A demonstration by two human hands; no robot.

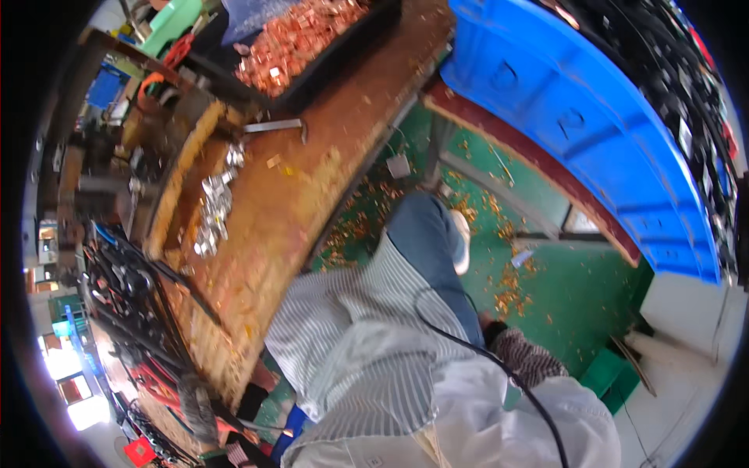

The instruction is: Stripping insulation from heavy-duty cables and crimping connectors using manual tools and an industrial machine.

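Note:
My right forearm, in a patterned dark sleeve (530, 355), hangs beside my leg. Of my right hand (487, 318) only a small part shows at the edge of my trousers, and its fingers are hidden. What looks like part of my left hand (265, 377) shows low beside the wooden bench (300, 203), next to a dark cuff (250, 402); its fingers cannot be made out. Away from both hands, shiny silver metal pieces (214, 204) lie in a row on the bench. A bent metal bar (273, 125) lies above them.
A black tray (312, 90) of copper-coloured pieces (296, 43) stands at the bench's far end. Bundled black cables (125, 288) lie at left. A large blue bin (577, 117) holding dark parts rests on a red-edged board (546, 175) at right. Copper-coloured scraps (511, 292) litter the green floor.

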